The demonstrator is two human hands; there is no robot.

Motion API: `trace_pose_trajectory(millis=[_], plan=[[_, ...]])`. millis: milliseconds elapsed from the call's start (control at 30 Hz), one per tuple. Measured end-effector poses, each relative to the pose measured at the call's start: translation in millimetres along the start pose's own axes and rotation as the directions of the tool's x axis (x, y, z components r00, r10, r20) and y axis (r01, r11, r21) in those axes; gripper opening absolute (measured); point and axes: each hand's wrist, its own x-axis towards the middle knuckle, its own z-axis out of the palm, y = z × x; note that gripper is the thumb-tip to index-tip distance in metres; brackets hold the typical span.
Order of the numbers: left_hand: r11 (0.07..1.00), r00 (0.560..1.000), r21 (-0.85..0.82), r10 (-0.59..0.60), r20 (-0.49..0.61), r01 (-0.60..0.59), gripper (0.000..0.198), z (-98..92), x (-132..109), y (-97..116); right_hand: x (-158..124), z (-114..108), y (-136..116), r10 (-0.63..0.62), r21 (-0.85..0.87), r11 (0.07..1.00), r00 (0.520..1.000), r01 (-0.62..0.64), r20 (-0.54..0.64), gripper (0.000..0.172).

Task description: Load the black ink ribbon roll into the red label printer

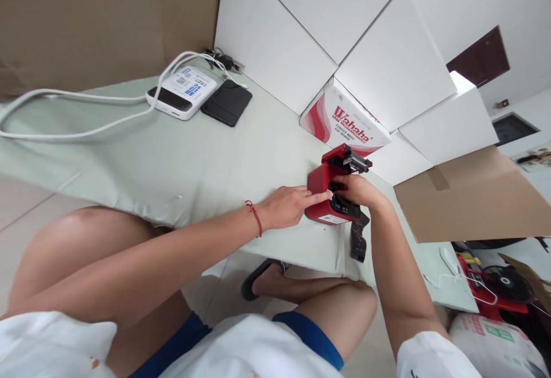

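A small red and black device (318, 182) stands on the pale green tabletop (253, 160), its hinged lid raised. My left hand (293, 205) lies against its near left side, the index finger stretched out over the top edge. The fingers of my right hand (353, 190) reach down into the open device from the right; their tips and whatever they touch are hidden. A dark strip (359, 237) hangs beside the device, below my right wrist.
A white power bank (185, 92) with a looped white cable and a black flat case (227, 102) lie at the left, keys (224, 59) behind them. White boxes (279, 39), a Wahaha carton (344, 123) and a cardboard sheet (473, 194) line the back and right.
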Motion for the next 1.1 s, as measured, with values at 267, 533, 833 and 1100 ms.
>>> trace_pose_trajectory(millis=[267, 533, 833, 1100], plan=[[1.000, 0.998, 0.023, -0.021, 0.051, 0.019, 0.080, -0.8, -1.7, -1.4, -35.7, 0.2, 5.1, -0.024, 0.099, 0.994, 0.987, 0.040, -0.160, 0.037], [1.000, 1.000, 0.009, 0.000, 0.026, -0.001, 0.076, 5.8, -2.0, -3.4, -96.9, -4.1, 78.4, 0.275, 0.564, 0.825, 0.896, -0.033, -0.349, 0.054], [0.999, 0.999, -0.004, 0.031, -0.037, -0.031, 0.070, 3.9, -2.6, -3.0, -76.1, 55.6, 98.8, 0.165, 0.443, 0.882, 0.986, -0.162, 0.032, 0.043], [1.000, 1.000, -0.001, 0.027, -0.015, -0.027, 0.074, 4.5, -2.5, -3.3, -57.5, 82.1, 125.4, 0.277, 0.291, 0.928, 0.954, -0.233, -0.119, 0.030]])
